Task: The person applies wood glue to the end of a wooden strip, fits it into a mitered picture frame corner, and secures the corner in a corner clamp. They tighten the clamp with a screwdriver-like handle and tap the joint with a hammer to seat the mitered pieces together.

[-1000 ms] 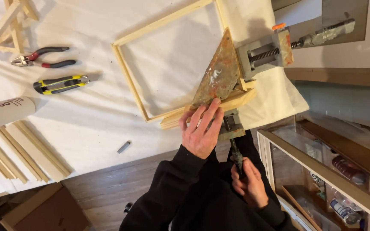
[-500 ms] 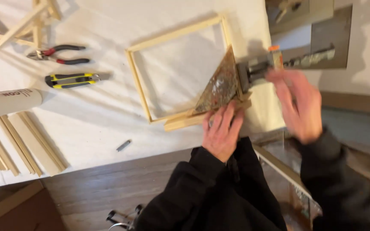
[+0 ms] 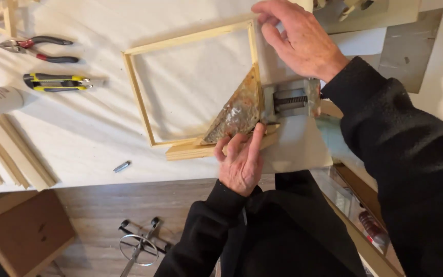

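On the white table (image 3: pixel 78 123), both hands press the wooden frame (image 3: pixel 140 97).

Your pale wood frame (image 3: pixel 190 87), its rust-mottled grey corner clamp (image 3: pixel 242 110), left of the frame your red-handled pliers (image 3: pixel 39 48), yellow-black knife (image 3: pixel 57 82), white cloth (image 3: pixel 78 133) beneath.

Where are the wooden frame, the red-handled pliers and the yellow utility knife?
wooden frame (image 3: pixel 138 95): head view, on its left rail.
red-handled pliers (image 3: pixel 39 48): head view, near the pivot and handles.
yellow utility knife (image 3: pixel 57 82): head view, on its body.
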